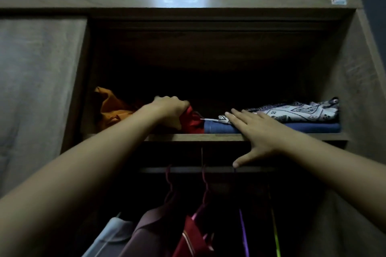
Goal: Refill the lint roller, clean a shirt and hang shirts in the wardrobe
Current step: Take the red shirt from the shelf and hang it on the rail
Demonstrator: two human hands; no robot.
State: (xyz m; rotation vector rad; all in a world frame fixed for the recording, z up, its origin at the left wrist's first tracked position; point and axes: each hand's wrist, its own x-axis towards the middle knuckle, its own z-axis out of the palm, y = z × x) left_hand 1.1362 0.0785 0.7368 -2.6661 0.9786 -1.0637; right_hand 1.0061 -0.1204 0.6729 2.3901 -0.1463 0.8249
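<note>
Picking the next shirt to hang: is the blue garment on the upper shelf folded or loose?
Folded: the blue garment lies flat, its neat edge along the shelf front, under the right hand.

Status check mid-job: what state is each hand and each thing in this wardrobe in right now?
left hand: grips the red garment.
right hand: flat, fingers straight, resting on the folded stack.
red garment: bunched on the shelf, gripped.
blue garment: folded, bottom of the stack.
patterned garment: folded, on the blue garment.
orange garment: crumpled, at the shelf's left end.
wardrobe: open.
hanging shirts: on hangers on the rail.
</note>
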